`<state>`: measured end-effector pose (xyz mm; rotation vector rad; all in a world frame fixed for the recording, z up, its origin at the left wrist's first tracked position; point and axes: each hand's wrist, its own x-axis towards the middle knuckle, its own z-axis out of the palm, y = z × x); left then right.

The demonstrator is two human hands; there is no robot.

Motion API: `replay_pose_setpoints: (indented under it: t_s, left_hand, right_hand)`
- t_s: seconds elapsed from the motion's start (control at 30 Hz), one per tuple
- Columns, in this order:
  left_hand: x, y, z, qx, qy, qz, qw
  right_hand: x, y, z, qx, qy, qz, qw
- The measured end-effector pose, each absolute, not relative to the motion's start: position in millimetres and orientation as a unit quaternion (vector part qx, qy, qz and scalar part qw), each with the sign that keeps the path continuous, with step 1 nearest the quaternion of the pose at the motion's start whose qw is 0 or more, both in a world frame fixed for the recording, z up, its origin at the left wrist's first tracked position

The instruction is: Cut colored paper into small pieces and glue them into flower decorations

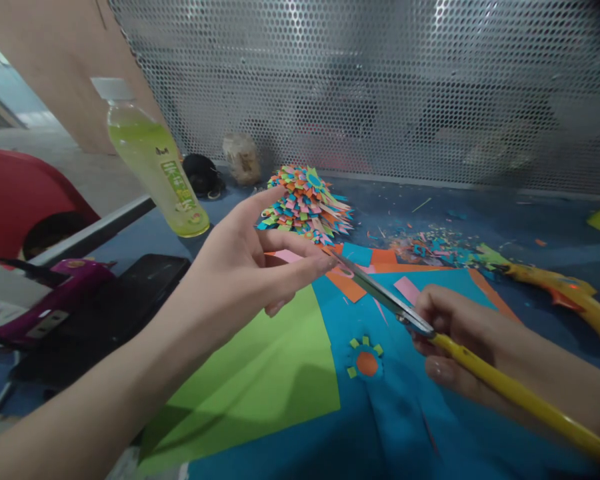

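My left hand (pixel 240 260) is pinched at the thumb and a bent finger, with the index finger stretched out above. A small strip of pink paper (pixel 347 271) shows at these fingertips. My right hand (pixel 480 333) holds yellow-handled scissors (pixel 380 291), their blades pointing up-left to the pinched fingertips. Below the blades, a small paper flower (pixel 367 363) with an orange centre, blue ring and several green tabs lies on blue paper (pixel 300 443). Green paper (pixel 280 380) lies under my left hand. Behind the hand stands a cone-shaped mass of coloured paper pieces (pixel 307 203).
A bottle of yellow-green drink (pixel 155 167) stands at the left, near a black phone (pixel 105 300) and a purple power strip (pixel 75 273). Paper scraps (pixel 440 245) and a yellow glue gun (pixel 555 280) lie at the right. A perforated metal panel (pixel 330 87) borders the back.
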<state>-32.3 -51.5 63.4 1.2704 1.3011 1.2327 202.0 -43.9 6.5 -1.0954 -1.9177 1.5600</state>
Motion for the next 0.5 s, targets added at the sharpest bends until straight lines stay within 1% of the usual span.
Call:
replay_pose_setpoints:
  t_s: [0.1,0.27,0.5]
  left_hand:
    - [-32.1,-51.7,63.7,0.524,0.531,0.506,0.433]
    - [-30.0,-53.0,63.2,0.542,0.525,0.529,0.387]
    - [-29.9,-52.5,61.0,0.55,0.503,0.551,0.375]
  right_hand:
    - [201.7,-43.7,6.5,-0.405,-0.71,0.538,0.207]
    - [202.3,-46.7,6.8,-0.407,-0.717,0.518,0.229]
    - [201.8,-44.4,5.9,-0.405,-0.713,0.523,0.232]
